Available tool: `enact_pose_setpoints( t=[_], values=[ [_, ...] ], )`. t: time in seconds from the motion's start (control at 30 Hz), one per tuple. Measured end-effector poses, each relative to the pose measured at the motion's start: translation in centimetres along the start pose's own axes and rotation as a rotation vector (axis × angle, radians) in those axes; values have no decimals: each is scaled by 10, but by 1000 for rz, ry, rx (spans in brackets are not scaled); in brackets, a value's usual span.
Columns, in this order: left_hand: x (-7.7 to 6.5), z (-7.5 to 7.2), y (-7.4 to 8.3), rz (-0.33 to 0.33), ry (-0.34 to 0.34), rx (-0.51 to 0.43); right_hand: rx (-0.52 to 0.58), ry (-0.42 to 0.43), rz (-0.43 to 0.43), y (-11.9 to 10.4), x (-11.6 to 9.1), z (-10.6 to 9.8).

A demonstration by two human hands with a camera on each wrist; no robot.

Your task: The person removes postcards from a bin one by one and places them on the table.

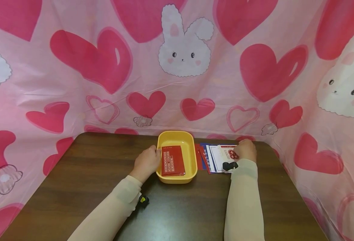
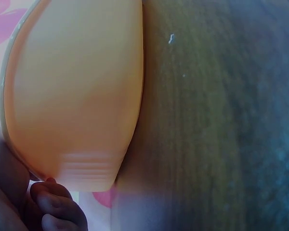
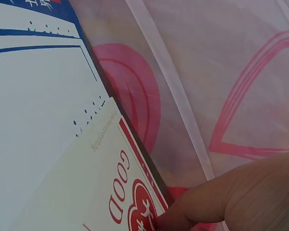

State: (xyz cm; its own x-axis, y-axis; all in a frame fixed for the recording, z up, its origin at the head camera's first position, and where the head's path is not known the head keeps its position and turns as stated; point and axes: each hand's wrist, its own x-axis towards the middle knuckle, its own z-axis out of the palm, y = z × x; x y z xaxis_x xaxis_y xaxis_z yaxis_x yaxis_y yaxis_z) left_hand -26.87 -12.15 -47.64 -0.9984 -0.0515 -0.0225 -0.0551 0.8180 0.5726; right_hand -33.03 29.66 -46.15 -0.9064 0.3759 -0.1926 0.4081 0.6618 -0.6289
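Note:
My left hand [image 1: 147, 163] grips the left rim of a yellow plastic basin [image 1: 177, 180], its fingers curled at the rim in the left wrist view. Inside the basin lie red cards [image 1: 173, 160] with rows of pale printed characters. On the right, my right hand [image 1: 246, 150] pinches the right end of a white card [image 3: 101, 168] with red "GOOD" lettering and a round red emblem. That card tops a fanned row of cards, including a white card with a blue border [image 3: 33, 77]. The fingers under the card are hidden.
The dark wooden table [image 1: 170, 211] reaches back to a pink curtain [image 1: 177, 87] with hearts and rabbits. The basin and the cards are near the table's far edge. A red card [image 1: 199, 160] at the row's left end lies right beside the basin.

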Motion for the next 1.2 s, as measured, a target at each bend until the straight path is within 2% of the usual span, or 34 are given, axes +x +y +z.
enact_pose_setpoints(
  t=[0.17,0.43,0.77,0.97,1.2],
  values=[
    [0,0,1,-9,-9,-3,12,-53,-33,-8,1,-1],
    [-1,-1,0,-2,-7,-9,22,-93,-201,-44,1,4],
    [-2,-2,0,11,4,1,83,-138,-357,-102,-29,20],
    [-3,-2,0,13,13,11,155,-216,-407,-137,-56,45],
    [-2,-1,0,5,11,3,105,-341,-418,-162,-75,85]
  ],
)
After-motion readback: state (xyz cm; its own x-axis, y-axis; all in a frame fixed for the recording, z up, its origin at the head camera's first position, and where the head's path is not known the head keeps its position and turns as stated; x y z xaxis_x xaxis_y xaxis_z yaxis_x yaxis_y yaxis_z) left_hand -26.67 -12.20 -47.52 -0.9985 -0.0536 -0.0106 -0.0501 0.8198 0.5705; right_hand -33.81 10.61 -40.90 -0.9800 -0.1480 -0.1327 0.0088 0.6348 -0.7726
